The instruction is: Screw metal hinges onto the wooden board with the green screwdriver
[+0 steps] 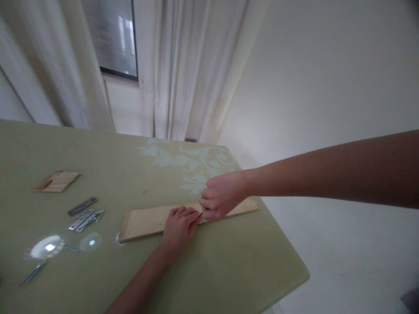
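Observation:
A long pale wooden board (145, 221) lies flat on the table. My left hand (181, 224) presses on its middle, fingers bent together over the top and thumb toward the right. Just right of that thumb, a small piece of a shiny metal plate (203, 221) shows at the board's front edge; the rest is covered. My right hand (218, 196) is closed in a fist above the board, close to the left fingertips. A thin dark tip pokes out below its fingers, but what it belongs to is hidden inside the fist.
On the green table (235, 261), left of the board, are a smaller wooden piece (58, 181), a dark metal strip (82, 206), metal hinge-like plates (84, 220) with screws, and a thin pen-like tool (33, 273). One loose screw (145, 191) lies behind the board. Curtains (196, 65) hang beyond.

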{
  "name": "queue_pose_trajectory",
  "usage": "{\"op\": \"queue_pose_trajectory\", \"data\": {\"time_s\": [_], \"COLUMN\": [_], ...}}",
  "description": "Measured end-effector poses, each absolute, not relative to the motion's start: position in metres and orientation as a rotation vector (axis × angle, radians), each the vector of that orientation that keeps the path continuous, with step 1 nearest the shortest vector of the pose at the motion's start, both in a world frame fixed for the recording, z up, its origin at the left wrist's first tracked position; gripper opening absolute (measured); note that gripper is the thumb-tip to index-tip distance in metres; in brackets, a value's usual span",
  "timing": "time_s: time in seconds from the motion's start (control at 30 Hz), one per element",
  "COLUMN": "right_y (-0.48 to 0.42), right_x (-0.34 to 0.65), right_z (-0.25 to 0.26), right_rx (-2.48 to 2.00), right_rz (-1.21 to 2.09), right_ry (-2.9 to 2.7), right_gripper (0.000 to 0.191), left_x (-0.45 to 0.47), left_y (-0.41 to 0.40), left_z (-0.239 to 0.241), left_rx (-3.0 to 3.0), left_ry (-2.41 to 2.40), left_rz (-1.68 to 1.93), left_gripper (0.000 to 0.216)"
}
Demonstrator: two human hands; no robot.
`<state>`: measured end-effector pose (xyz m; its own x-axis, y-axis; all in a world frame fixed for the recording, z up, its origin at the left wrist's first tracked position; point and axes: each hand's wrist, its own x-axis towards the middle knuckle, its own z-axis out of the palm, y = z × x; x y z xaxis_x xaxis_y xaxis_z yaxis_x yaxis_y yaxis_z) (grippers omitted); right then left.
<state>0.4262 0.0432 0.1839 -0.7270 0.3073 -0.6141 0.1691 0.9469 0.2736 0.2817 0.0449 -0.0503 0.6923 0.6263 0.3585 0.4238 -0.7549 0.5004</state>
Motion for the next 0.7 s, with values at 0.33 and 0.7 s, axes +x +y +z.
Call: {"op": "queue_pose_trajectory", "data": {"time_s": [0.33, 0.7], "right_y": [0.039, 0.022], "right_x": [0.436, 0.428], "right_z": [0.169, 0.175], "right_rx": [1.347, 0.704], "right_rz": [-0.108, 0.217], "right_ry": [2.127, 2.427], "right_gripper": [0.018, 0.022], "left_x": [0.284, 0.281], "left_y": [0.044, 0.046], "left_z": [-0.054, -0.051], "left_rx": [2.513, 2.534], "left_ry": [0.840, 0.829], "left_rz": [0.742, 0.713], "left_gripper": [0.019, 0.023]}}
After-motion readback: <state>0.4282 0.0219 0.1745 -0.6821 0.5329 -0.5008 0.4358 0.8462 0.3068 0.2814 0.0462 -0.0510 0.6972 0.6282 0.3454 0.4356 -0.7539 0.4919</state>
